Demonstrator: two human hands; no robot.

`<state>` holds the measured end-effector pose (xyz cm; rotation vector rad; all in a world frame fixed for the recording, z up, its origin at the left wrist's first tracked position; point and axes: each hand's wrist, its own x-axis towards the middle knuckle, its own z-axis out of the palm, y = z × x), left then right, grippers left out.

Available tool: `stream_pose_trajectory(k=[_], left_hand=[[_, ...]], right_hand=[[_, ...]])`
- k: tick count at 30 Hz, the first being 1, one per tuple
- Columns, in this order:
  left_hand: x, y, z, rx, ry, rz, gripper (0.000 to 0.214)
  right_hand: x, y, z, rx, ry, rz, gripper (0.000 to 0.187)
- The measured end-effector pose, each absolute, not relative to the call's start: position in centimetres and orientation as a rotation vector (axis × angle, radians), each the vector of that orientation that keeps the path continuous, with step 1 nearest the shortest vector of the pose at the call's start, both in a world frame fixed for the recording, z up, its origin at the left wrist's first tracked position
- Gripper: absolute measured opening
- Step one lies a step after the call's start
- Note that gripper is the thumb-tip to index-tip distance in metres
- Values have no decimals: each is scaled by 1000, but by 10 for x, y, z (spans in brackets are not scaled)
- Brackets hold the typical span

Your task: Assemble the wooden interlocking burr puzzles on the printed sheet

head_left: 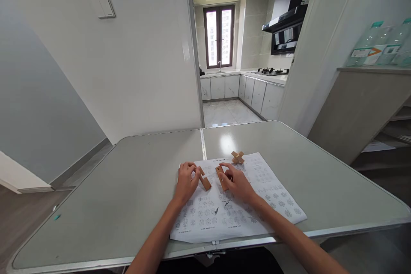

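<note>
My left hand (187, 180) is closed on a notched wooden puzzle piece (206, 183), gripped near its upper end. A second wooden puzzle piece (224, 185) is between the fingers of my right hand (236, 182), which partly cover it; a small dark mark shows near its top. The two pieces are apart, side by side above a printed instruction sheet (205, 214). At the sheet's far edge, beyond my right hand, an assembled wooden cross-shaped puzzle (238, 157) rests.
The sheet lies on a grey-green folding table (128, 192) with a metal rim and a centre seam. A small teal scrap (57, 217) lies at the left edge. Water bottles (369, 47) stand on a shelf unit (359, 107) to the right. A kitchen is beyond the doorway.
</note>
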<state>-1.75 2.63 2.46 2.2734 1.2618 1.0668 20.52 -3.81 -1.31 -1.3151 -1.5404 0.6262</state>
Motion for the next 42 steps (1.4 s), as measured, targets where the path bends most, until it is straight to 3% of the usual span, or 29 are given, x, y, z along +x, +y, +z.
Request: stream_pose_trajectory(k=[8, 23, 27, 42], left_hand=[[-24, 37, 3, 2338, 1533, 1065, 29], [-25, 39, 0, 2337, 1404, 897, 28], [-26, 38, -2, 2331, 1367, 925, 18], [-24, 30, 1, 2365, 1170, 869, 30]], right_hand=[[206, -39, -14, -1446, -1710, 529, 46], [203, -39, -20, -1526, -1764, 325, 39], [203, -41, -18, -1512, -1828, 323, 32], [198, -53, -1, -1129, -1914, 548, 35]])
